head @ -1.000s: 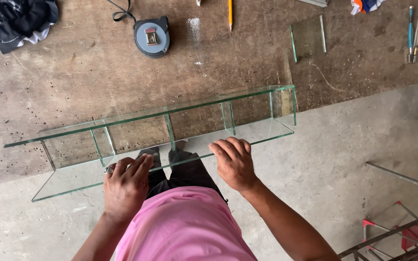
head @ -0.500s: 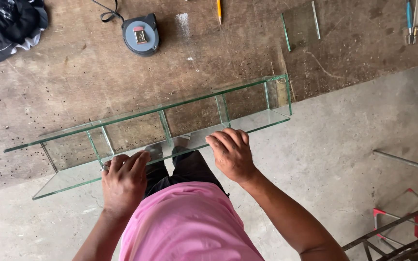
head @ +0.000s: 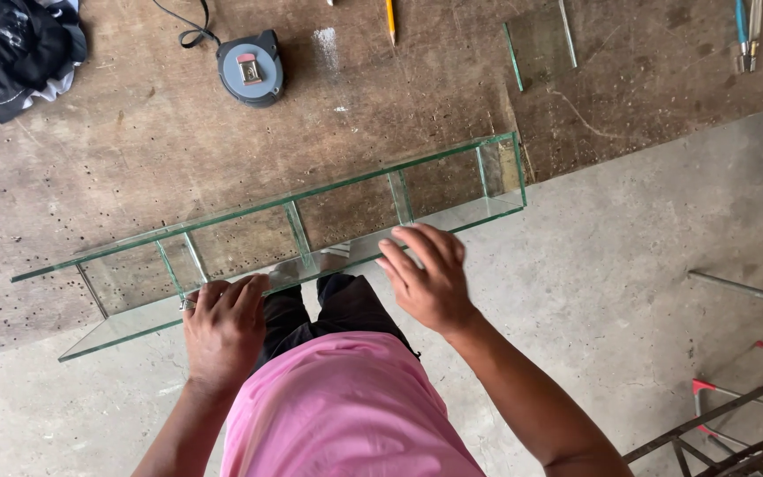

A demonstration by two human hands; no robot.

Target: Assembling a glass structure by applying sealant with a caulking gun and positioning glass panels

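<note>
Two hands flat on the long glass rack (head: 311, 234) at the bench's (head: 90, 159) near edge, half overhanging the floor: left hand (head: 222, 331) and right hand (head: 426, 278) rest open-palmed on its lower pane, gripping nothing. Looks like steadying or positioning work; any shift needs even, gentle pressure. Tape measure (head: 251, 69) sits near the far edge.

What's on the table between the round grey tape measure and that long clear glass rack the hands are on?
Nothing: in the head view, only bare, pitted brown tabletop lies between the round grey tape measure and the long clear glass rack.
</note>
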